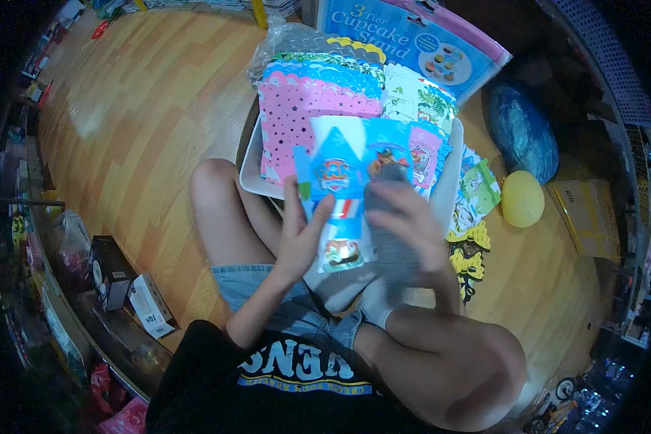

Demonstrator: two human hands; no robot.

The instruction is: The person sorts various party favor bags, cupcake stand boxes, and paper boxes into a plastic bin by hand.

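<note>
Left hand (pixel 300 233), right hand (pixel 406 220) grasp blue party pack (pixel 338 168) | box (pixel 412 40): "3 Tier Cupcake Stand"

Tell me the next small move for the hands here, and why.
Probably lower the blue paper packs onto the white tray. The left hand grips them from below in a loose fan, the right hand lies blurred across their front, and the tray, with other paper stacks in it, sits just beyond them.
</note>
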